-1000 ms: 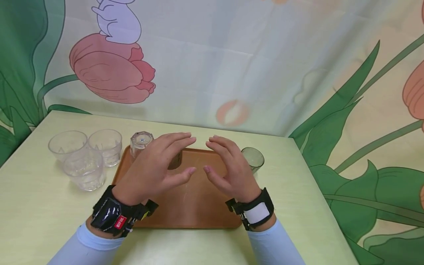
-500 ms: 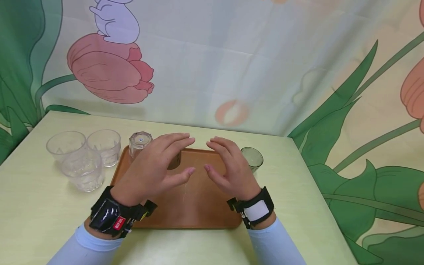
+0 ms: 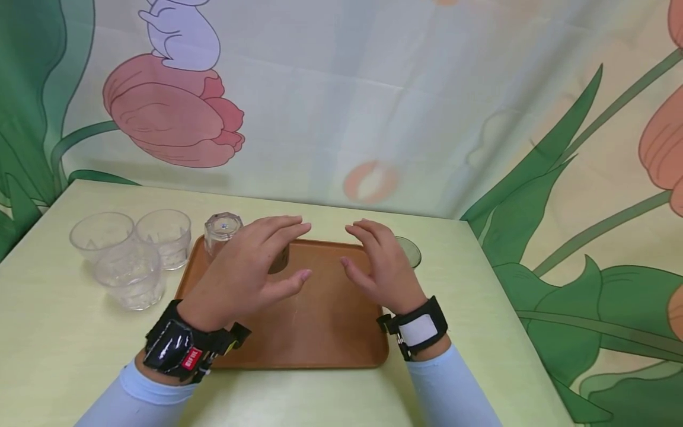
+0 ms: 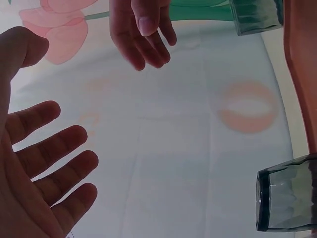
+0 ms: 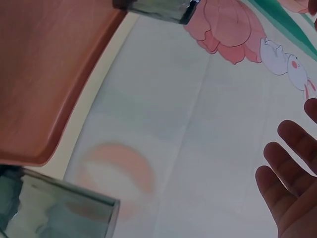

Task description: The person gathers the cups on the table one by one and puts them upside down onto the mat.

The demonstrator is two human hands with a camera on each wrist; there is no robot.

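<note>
Tumbler at two o'clock from the tray seemed slippery, breakable, best held mid-wall; right hand nearby and left hand hung relaxed, empty.

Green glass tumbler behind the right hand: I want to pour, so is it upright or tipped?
Upright: the green glass tumbler has its rim facing up.

Left sleeve, 8 o'clock in head view: plain light blue, cuff seam. Right sleeve, 5 o'clock: same blue. Left hand, right hand: bare. Left strap: black, glossy black pad, red tag with white lettering at pad's 4 o'clock, black bracket at 3, yellow bit. Right strap: black, white rectangular patch, small black bracket at 9.
</note>
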